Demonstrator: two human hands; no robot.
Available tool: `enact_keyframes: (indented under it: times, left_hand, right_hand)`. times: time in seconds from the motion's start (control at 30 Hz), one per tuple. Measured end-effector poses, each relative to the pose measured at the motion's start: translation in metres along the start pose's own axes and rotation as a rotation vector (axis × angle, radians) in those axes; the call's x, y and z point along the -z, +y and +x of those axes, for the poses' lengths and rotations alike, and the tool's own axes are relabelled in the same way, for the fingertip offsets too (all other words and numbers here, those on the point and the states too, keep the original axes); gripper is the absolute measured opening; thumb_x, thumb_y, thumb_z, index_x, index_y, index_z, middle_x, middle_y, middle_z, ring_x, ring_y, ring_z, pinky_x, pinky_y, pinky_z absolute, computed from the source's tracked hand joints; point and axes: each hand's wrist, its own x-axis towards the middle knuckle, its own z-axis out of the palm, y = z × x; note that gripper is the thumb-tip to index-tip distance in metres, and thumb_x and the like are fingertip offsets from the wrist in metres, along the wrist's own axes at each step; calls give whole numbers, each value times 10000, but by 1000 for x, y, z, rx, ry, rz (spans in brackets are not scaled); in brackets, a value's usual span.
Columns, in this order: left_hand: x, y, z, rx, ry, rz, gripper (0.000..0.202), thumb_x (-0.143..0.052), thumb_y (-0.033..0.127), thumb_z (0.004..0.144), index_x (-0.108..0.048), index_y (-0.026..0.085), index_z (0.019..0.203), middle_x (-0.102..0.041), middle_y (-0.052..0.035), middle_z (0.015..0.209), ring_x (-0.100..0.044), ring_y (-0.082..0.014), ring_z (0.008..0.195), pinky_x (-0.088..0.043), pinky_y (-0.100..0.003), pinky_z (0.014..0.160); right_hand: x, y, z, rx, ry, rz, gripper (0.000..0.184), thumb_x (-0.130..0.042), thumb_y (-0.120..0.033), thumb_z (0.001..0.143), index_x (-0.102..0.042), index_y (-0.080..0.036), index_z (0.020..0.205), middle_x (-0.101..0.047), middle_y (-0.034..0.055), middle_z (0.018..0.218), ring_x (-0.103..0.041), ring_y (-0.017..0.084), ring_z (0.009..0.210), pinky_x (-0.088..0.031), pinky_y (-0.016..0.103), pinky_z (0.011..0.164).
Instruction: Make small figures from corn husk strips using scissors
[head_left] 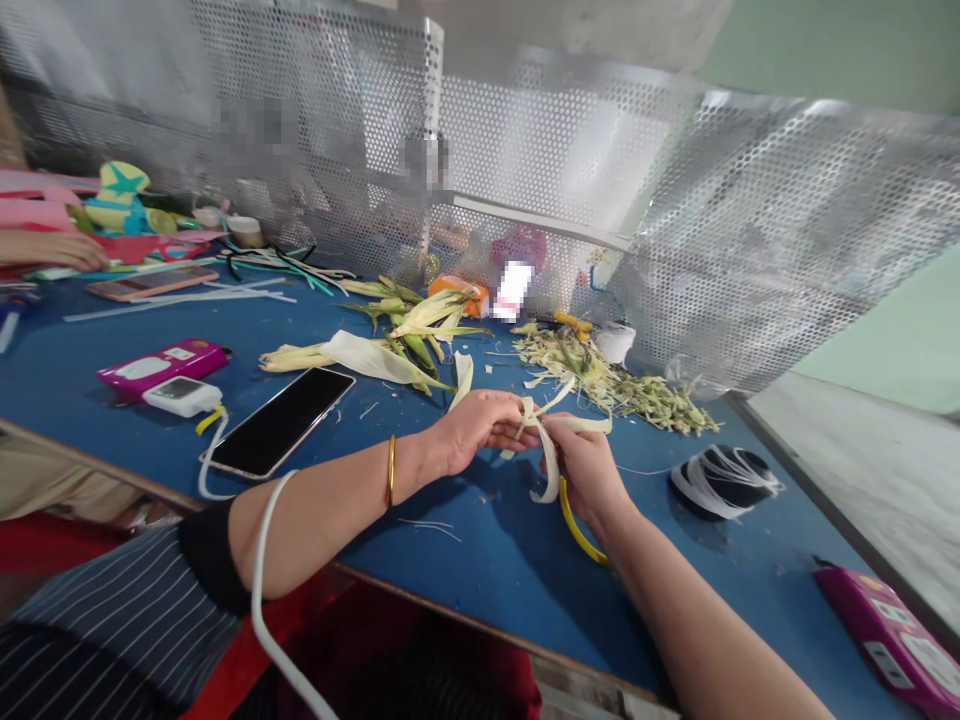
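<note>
Pale strips of corn husk (pixel 550 460) are bunched between my two hands above the blue table, with curled ends hanging down and sticking out. My left hand (pixel 484 428), a gold bangle at its wrist, closes its fingertips on the strips from the left. From the other side my right hand (pixel 589 462) pinches them with thumb and fingers. A yellow curved band (pixel 576 525) shows below the right hand; its other end is hidden. Thin thread runs from near that hand to a black spool (pixel 724 482) wound with white thread.
Whole corn husks (pixel 427 320) lie beyond my hands, beside a heap of husk pieces (pixel 600 365). A black phone (pixel 281 422) and a purple pack (pixel 163 368) sit left. Another purple pack (pixel 889 630) lies right. Perforated metal panels (pixel 540 130) stand behind; another person's hand (pixel 56 250) is far left.
</note>
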Motion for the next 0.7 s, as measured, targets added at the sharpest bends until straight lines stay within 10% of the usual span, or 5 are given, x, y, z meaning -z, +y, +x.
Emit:
enact_keyframes:
  times: [0.43, 0.7]
  left_hand:
    - [-2, -7, 7, -208, 372, 116, 68, -710, 153, 736, -643, 150, 735, -667, 4, 614, -658, -128, 598, -503, -208, 563]
    - [8, -6, 15, -281, 488, 145, 46, -659, 110, 723, -641, 150, 738, -648, 14, 580, -618, -119, 516, -494, -219, 518]
  right_hand:
    - [-5, 0, -7, -148, -40, 194, 274, -767, -331, 607, -664, -156, 791, -696, 9, 669, -552, 109, 430, -425, 239, 429]
    - [-14, 5, -22, 148, -123, 15, 407, -648, -307, 773, -541, -223, 1157, -736, 21, 922, -680, 159, 615, -538, 320, 676]
